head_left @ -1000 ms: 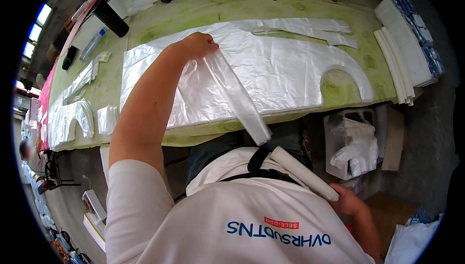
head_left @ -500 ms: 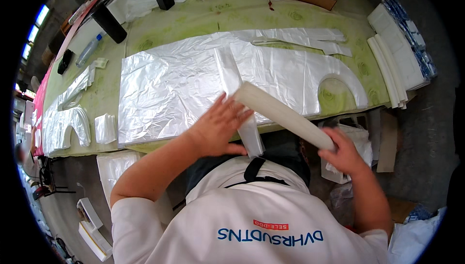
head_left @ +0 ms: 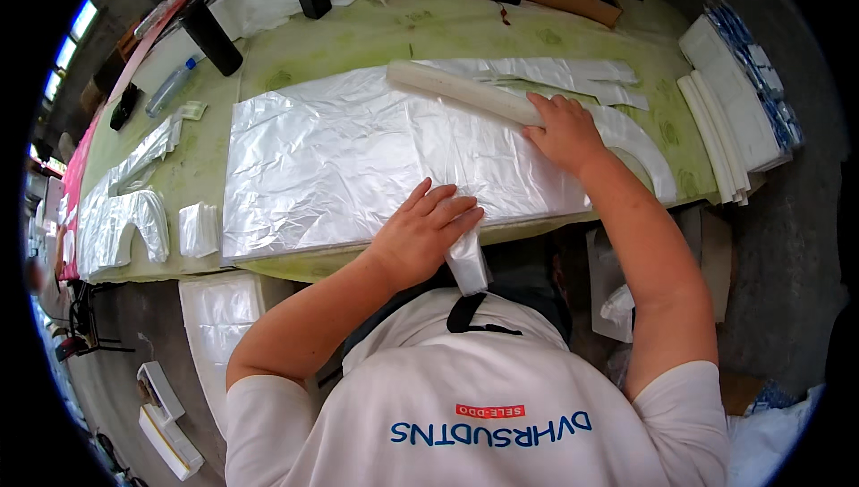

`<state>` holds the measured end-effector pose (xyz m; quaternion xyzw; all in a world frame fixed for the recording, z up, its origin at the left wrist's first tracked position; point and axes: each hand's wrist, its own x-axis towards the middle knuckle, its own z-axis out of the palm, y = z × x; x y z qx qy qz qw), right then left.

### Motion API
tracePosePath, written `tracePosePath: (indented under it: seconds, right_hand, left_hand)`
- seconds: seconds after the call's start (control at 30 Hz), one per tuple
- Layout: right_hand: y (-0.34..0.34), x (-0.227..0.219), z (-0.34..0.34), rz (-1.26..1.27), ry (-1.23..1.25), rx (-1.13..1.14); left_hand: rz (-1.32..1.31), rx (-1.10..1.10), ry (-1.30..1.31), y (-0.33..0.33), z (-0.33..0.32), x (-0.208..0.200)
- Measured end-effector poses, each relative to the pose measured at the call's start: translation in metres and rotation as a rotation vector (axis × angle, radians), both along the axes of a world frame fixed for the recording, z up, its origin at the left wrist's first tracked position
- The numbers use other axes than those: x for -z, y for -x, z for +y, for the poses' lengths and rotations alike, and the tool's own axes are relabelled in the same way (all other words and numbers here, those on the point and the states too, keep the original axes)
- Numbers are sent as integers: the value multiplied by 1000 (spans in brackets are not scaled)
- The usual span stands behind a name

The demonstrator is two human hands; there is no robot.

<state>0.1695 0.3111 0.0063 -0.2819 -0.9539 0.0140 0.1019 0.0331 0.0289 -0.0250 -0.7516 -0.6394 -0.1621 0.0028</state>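
A wide stack of thin, shiny clear-white plastic sheets [head_left: 313,160] with a curved cut-out at its right end lies on the table in front of me. My right hand [head_left: 565,134] grips the near right end of a pale, smooth rod or tube [head_left: 461,89], which slants across the far part of the stack. My left hand [head_left: 428,229] lies flat on the stack's front edge, fingers stretched out. Beneath it, a folded plastic strip [head_left: 468,265] hangs over the edge toward my waist; the part under my palm is hidden.
Smaller folded plastic pieces [head_left: 125,232] and a little plastic bundle [head_left: 198,229] lie at left. Behind them are a clear bottle [head_left: 170,86] and a black cylinder [head_left: 210,37]. White rolls [head_left: 711,134] and a white stack [head_left: 729,84] line the right edge. A brown box [head_left: 573,0] stands at the back.
My right hand has carried the pale rod away from me onto the far part of the plastic. The strip's far half no longer shows as a band across the sheets. My left hand stays near the edge.
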Motion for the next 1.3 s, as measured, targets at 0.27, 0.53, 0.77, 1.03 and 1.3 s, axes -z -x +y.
tracePosePath:
  seconds: [0.27,0.53,0.77,1.03,1.3]
  right_hand:
    - [-35,9,-100,334,170,-606]
    - [-12,29,-134,456,453,-544]
    - [-10,39,-136,553,403,-555]
    - [-8,39,-136,529,470,-542]
    - [-5,16,-142,474,788,-281]
  left_hand:
    - [-266,4,64,3,-21,-19]
    - [-748,30,-7,12,-21,-10]
    - [-711,207,-291,9,-35,-28]
    - [-352,-238,-98,13,-32,-17]
    - [-428,-402,-174,14,-23,-4]
